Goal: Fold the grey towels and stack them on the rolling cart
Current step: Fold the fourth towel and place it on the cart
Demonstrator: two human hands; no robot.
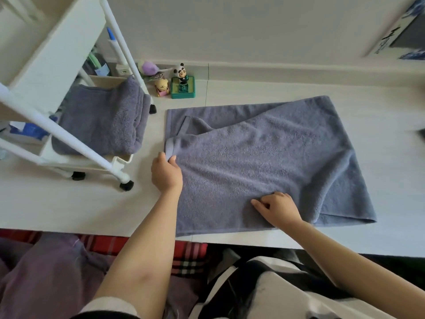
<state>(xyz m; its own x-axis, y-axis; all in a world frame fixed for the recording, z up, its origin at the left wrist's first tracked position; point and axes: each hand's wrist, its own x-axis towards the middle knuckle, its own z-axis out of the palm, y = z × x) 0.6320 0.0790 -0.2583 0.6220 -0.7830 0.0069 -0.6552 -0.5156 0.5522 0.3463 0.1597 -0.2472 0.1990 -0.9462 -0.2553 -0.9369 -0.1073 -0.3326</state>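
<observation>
Bare floor (158,125) separates towel (264,162) from cart (119,161); figurines (177,84) crowd the wall

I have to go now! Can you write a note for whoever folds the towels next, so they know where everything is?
Left hand: pinches the hemmed corner of the grey towel on the floor.
Right hand: fingers curled, pressing the towel near its front edge.
Done: folded towels already sit on the rolling cart, left of the floor towel.
Left: this towel is only partly folded over; finish folding it, then stack it on the cart.
</observation>
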